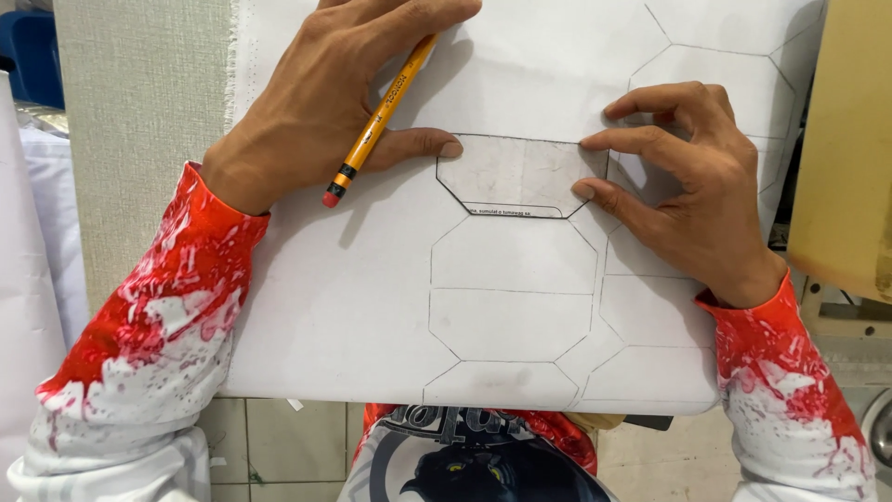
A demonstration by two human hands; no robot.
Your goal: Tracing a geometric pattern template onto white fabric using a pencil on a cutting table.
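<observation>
Template (520, 177) — a small, pale, stiff card with clipped near corners — lies flat on the white fabric sheet (344, 307), a little far of the sheet's centre. A thin strip of small dark print runs along the template's near edge; too small to make out. No other label or package visible.

Right hand (692, 181): fingers half-curled, fingertips (587, 190) pressing the template's right edge, nothing gripped.

Left hand (325, 102): closed around a yellow pencil (379, 119), which lies slanted across the palm with its red eraser end pointing near-left and its tip hidden under the fingers. The left thumb (423, 145) stretches out to touch the template's left edge.

Sheet already carries pencilled outlines (511, 307) of the same clipped shape, stacked in a column near of the template, with more to the right and far right.

Risk, as judged: the template is pinned only at its two side edges — uneven pressure could let it slide or rotate, so a new line would misalign with the outline just near of it. The fabric itself may wrinkle under the fingers. The sheet's frayed left edge (229, 93) could shed threads.

Surroundings: textured grey-beige tabletop (139, 139) to the left, tiled floor (279, 446) near, a tan panel (846, 139) at far right.
</observation>
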